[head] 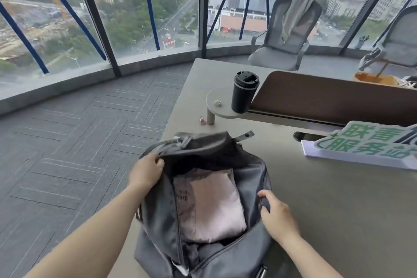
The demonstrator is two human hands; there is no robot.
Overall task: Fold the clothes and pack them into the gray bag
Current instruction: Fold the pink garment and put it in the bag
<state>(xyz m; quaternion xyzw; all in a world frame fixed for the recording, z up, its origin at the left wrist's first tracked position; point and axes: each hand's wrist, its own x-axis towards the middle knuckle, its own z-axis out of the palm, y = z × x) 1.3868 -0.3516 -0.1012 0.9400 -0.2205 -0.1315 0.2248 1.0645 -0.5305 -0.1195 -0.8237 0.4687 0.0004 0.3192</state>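
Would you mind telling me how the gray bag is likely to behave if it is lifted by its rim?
The gray bag would probably sag and fold, since its fabric walls already crumple where the left hand and right hand grip the opening. It looks fairly light, holding only the folded pink garment. Soft and open, it may spill if tipped.

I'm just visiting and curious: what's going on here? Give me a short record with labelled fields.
setting: grey table beside tall windows
bag: gray bag lying open on the table's near corner
contents: folded pale pink garment inside the bag
left hand: left hand grips the bag's far-left rim
right hand: right hand grips the bag's right rim
nearby: black lidded cup on a small round shelf, green and white sign
stage: clothes appear packed, bag not yet closed
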